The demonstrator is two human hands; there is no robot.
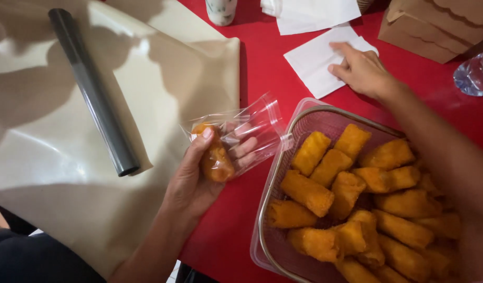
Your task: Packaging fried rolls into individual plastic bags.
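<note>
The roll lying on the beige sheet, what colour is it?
Dark grey roll, seen in the head view.

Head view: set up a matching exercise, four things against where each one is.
Things:
1. fried roll in clear bag
2. white napkin
3. grey tube
4. heap of fried rolls

Places:
a. on the cream sheet
b. in the wire basket
c. in the left hand
d. under the right hand

Pairs: 1-c, 2-d, 3-a, 4-b

Glossy clear plastic bag (252, 128), rough golden crumbed rolls (357, 199), matt white paper napkin (315, 63), smooth red tablecloth (262, 68).
</note>
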